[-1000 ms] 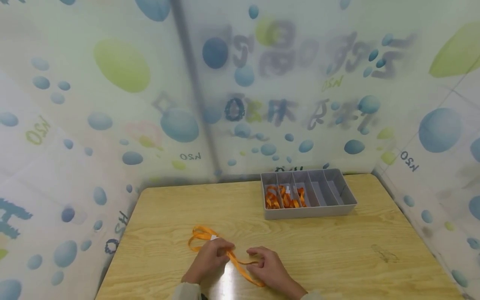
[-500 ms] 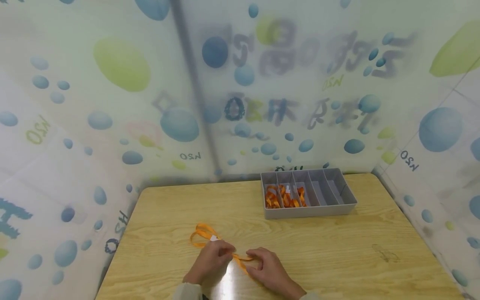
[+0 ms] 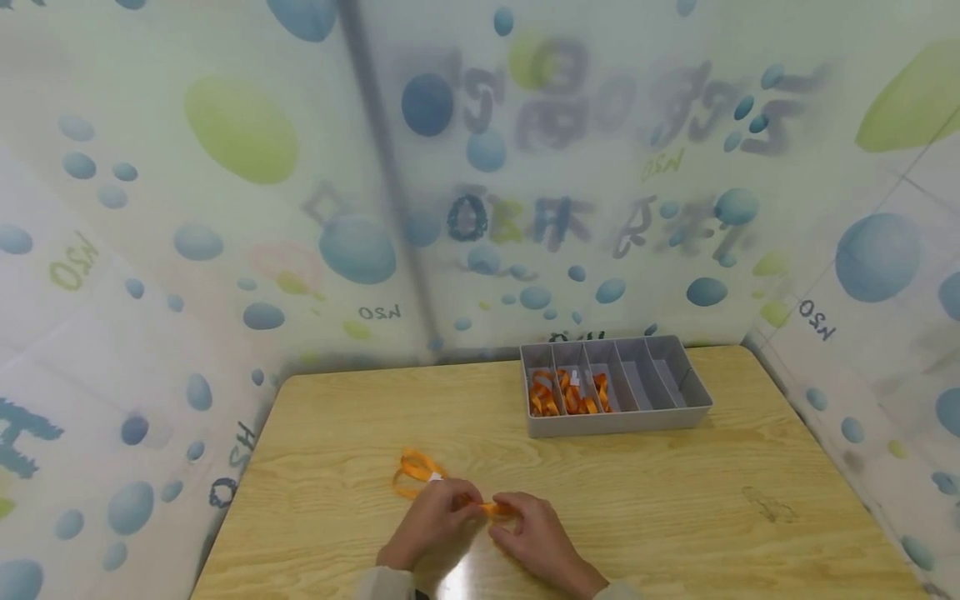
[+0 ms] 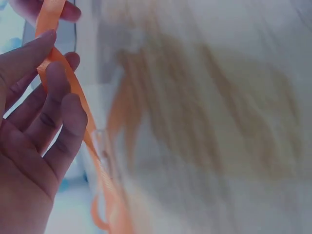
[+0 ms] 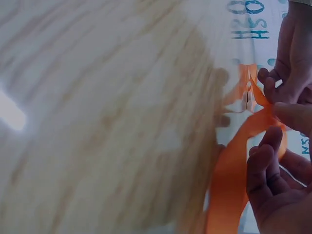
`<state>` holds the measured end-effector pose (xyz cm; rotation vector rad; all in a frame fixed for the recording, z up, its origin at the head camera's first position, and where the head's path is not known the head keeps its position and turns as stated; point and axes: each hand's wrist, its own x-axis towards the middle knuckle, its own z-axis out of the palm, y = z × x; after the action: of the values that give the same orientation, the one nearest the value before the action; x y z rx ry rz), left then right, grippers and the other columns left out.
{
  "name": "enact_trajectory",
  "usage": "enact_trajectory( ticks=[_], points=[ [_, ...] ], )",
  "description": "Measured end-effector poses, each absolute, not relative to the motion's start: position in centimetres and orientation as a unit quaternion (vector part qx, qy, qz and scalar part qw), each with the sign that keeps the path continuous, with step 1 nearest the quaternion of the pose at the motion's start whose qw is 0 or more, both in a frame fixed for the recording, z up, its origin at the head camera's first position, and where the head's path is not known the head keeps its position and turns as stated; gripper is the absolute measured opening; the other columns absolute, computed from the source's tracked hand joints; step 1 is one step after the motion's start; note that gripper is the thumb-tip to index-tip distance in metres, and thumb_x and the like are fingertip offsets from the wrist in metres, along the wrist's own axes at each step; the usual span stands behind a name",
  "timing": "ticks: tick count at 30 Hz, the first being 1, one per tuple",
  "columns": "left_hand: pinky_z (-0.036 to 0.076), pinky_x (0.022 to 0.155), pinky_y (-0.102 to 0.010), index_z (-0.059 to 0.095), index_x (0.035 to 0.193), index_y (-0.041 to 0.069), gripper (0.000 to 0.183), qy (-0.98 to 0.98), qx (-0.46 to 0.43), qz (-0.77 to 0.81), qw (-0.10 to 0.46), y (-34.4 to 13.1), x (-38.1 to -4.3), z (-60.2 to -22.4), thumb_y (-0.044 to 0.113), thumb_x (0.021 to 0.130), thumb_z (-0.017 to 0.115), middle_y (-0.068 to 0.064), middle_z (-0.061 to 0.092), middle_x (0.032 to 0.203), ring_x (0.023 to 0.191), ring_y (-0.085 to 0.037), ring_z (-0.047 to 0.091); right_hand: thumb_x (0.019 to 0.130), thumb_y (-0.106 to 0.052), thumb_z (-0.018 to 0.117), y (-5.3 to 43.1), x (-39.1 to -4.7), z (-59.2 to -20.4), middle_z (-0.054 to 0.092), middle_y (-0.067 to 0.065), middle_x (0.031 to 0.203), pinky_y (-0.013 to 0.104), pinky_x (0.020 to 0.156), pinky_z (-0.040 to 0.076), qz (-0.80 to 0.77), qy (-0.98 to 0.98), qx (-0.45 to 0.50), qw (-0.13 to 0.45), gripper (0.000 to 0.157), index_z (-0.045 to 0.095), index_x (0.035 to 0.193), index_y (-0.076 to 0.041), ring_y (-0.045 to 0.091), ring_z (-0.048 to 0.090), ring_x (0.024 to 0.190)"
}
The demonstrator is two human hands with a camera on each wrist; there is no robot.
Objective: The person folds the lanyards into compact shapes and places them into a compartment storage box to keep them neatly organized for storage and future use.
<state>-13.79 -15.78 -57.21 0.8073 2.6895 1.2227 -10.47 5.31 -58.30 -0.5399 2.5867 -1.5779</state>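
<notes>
An orange lanyard [image 3: 420, 462] lies looped on the table to the left, beyond my left hand [image 3: 435, 518]. A small white piece [image 3: 436, 477] shows on it, right by the left fingers. Between thumb and fingertips the left hand pinches the flat orange band [image 4: 78, 90]. Close on the right, my right hand [image 3: 536, 533] pinches the same lanyard, with only a short stretch of band between both hands. From the right fingers a wide length of band [image 5: 229, 180] hangs down, as the right wrist view shows. The lanyard's far end is partly hidden behind the hands.
A grey divided tray [image 3: 622, 423] stands at the back right of the wooden table [image 3: 337, 417]. Several orange lanyards [image 3: 577, 400] lie in its left compartments. Behind the table hangs a pale curtain [image 3: 480, 283] with blue and green spots.
My left hand has moved slightly right, drawing the lanyard loops along. The stretch of band between the hands has become shorter, and the loop that hung below the right hand has gathered into the fingers.
</notes>
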Motion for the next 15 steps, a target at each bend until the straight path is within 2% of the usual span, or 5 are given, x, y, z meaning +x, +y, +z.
enact_trajectory(
  ticks=[3, 7, 11, 15],
  points=[
    [0.049, 0.064, -0.02, 0.073, 0.087, 0.016, 0.004, 0.877, 0.274, 0.393, 0.042, -15.1, -13.8, -56.6, 0.016, 0.087, 0.077, 0.007, 0.071, 0.083, 0.07, 0.003, 0.058, 0.086, -0.016, 0.077, 5.3, -10.5, -58.0, 0.072, 0.011, 0.106, 0.021, 0.06, 0.049, -0.503, 0.848, -0.169, 0.009, 0.032, 0.071, 0.112, 0.001, 0.0, 0.055, 0.066],
    [0.047, 0.059, -0.018, 0.074, 0.089, 0.015, 0.005, 0.881, 0.286, 0.376, 0.032, -14.6, -13.8, -55.6, 0.019, 0.087, 0.077, 0.007, 0.071, 0.082, 0.067, 0.004, 0.055, 0.091, -0.013, 0.073, 5.6, -10.7, -57.4, 0.073, 0.002, 0.091, 0.021, 0.061, 0.05, -0.498, 0.851, -0.165, -0.019, 0.017, 0.075, 0.103, -0.002, 0.0, 0.056, 0.069],
    [0.047, 0.06, -0.018, 0.076, 0.092, 0.012, 0.008, 0.89, 0.283, 0.356, 0.027, -14.3, -13.7, -54.7, 0.017, 0.086, 0.078, 0.006, 0.071, 0.085, 0.069, 0.002, 0.057, 0.092, -0.008, 0.07, 6.2, -10.9, -56.4, 0.067, -0.006, 0.077, 0.02, 0.054, 0.046, -0.508, 0.845, -0.163, -0.02, 0.009, 0.076, 0.097, -0.004, -0.002, 0.05, 0.063],
    [0.047, 0.059, -0.018, 0.078, 0.094, 0.011, 0.01, 0.895, 0.279, 0.348, 0.011, -14.0, -13.6, -54.0, 0.019, 0.087, 0.078, 0.005, 0.071, 0.087, 0.068, 0.002, 0.055, 0.093, -0.007, 0.069, 6.9, -11.1, -54.9, 0.064, -0.002, 0.072, 0.02, 0.051, 0.044, -0.514, 0.842, -0.162, -0.019, 0.008, 0.075, 0.096, -0.003, -0.001, 0.047, 0.059]
  ],
)
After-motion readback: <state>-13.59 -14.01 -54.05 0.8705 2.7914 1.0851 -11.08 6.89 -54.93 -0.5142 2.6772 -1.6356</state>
